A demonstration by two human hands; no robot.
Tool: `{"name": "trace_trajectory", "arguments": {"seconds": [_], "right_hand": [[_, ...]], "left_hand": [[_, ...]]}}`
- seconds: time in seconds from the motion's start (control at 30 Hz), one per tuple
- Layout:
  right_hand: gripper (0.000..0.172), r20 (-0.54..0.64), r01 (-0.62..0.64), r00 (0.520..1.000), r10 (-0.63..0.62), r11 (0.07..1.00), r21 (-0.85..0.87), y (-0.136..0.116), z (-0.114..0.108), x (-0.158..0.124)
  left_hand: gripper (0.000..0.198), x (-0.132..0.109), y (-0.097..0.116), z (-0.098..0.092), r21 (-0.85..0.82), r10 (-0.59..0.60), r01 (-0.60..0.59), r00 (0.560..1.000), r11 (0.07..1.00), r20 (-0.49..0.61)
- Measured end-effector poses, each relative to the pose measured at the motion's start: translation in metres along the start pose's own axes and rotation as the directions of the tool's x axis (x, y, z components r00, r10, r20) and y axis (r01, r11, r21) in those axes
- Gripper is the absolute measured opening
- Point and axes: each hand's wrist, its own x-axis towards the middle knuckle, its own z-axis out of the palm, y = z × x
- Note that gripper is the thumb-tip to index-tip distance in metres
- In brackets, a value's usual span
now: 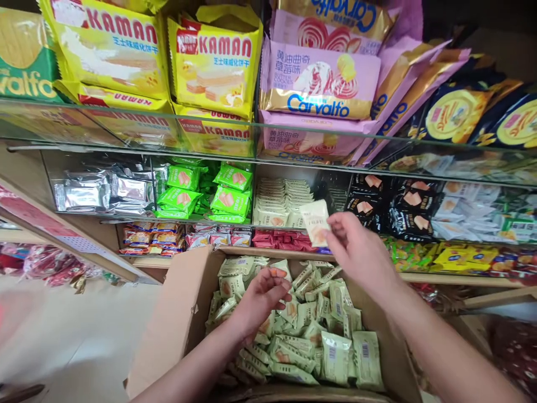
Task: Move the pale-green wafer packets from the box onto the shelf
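A small cream snack packet [315,223] is pinched between the thumb and fingers of my right hand [356,240]. It is held tilted in front of the shelf, close to stacked packets [272,204] of the same look. Below stands an open cardboard box [176,319], full of loose pale green-cream snack packets [293,350]. My left hand [264,299] hovers over these, its fingers half curled and slightly apart, with nothing visible between them. Some packets in the box are hidden behind this hand and forearm.
A glass shelf edge [210,131] runs above, under yellow wafer packs [213,67] and pink cookie bags [321,78]. Green packets [229,193] and silver packets [86,193] lie left of the cream stacks, black packets [413,198] right. Red packets [281,240] lie lower.
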Motion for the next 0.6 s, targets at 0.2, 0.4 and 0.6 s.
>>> {"name": "trace_trajectory", "arguments": {"seconds": [0.2,0.4,0.6], "right_hand": [[0.027,0.144,0.087,0.990,0.000,0.794,-0.601,-0.006,0.010,0.100],[0.032,0.260,0.027,0.948,0.182,0.769,-0.639,0.015,0.053,0.163],[0.031,0.337,0.054,0.919,0.205,0.780,-0.623,0.030,0.066,0.184]], "left_hand": [[0.033,-0.001,-0.021,-0.002,0.086,-0.049,0.038,0.991,0.996,0.127],[0.036,-0.003,-0.030,-0.005,0.048,0.009,-0.017,0.984,0.999,0.179],[0.033,-0.004,-0.032,-0.012,0.062,0.046,-0.060,0.977,0.996,0.207]]}}
